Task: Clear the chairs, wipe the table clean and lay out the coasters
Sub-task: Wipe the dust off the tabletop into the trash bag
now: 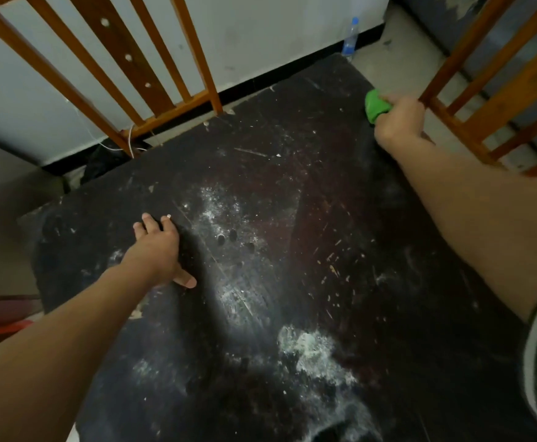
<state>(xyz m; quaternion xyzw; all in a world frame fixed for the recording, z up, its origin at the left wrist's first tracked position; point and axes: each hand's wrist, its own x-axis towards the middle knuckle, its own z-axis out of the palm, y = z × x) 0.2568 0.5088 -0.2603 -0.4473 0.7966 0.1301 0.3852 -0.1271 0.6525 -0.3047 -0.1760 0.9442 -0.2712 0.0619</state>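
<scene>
A dark table (292, 193) fills the view, streaked with white powder (318, 352) and crumbs. My right hand (399, 121) is at the table's far right edge, shut on a green cloth (376, 105) that presses on the surface. My left hand (158, 247) lies flat on the table's left part, fingers spread, holding nothing. One wooden chair (152, 74) stands behind the far edge with its slatted back toward me. A second wooden chair (496, 100) stands at the right, close to my right hand. No coasters are in view.
A plastic water bottle (350, 36) stands on the floor by the white wall at the back. A white cable (126, 145) and a dark bag (104, 164) lie under the far chair. Something red (2, 330) sits at the left edge.
</scene>
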